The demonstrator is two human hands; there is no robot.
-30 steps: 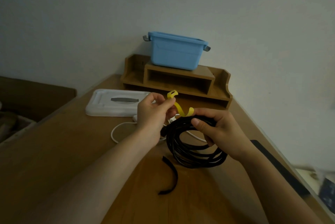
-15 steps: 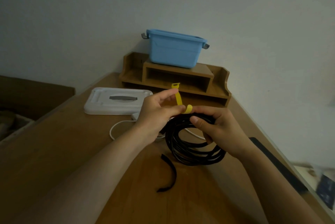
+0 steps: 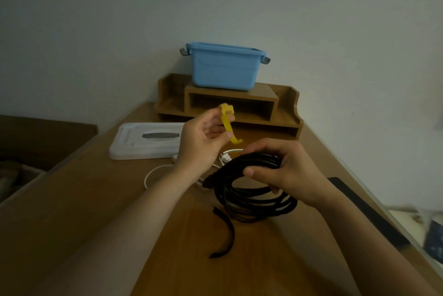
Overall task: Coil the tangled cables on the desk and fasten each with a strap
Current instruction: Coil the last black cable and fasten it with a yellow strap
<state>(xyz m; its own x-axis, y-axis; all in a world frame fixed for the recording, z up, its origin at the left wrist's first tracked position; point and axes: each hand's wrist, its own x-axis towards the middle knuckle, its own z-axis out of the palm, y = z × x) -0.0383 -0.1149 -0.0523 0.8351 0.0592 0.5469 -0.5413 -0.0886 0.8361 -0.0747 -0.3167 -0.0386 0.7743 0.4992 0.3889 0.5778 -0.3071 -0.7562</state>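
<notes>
A coiled black cable (image 3: pixel 249 197) hangs just above the wooden desk (image 3: pixel 96 199), and my right hand (image 3: pixel 285 171) grips its upper side, thumb across the loops. My left hand (image 3: pixel 203 142) is raised to the left of the coil and pinches a yellow strap (image 3: pixel 227 125) between thumb and fingers. The strap stands upright, its lower end curling free above the coil, apart from the cable. A black strap (image 3: pixel 226 235) lies curved on the desk in front of the coil. A white cable (image 3: pixel 155 173) lies behind the hands, partly hidden.
A white flat tray (image 3: pixel 134 144) lies at the back left of the desk. A wooden shelf organiser (image 3: pixel 285 113) stands against the wall with a blue bin (image 3: pixel 225 67) on top. A dark flat object (image 3: pixel 364 209) lies along the desk's right edge.
My left hand has lifted the yellow strap up and away from the black coil, where its end sat before. My right hand keeps its grip on the coil.
</notes>
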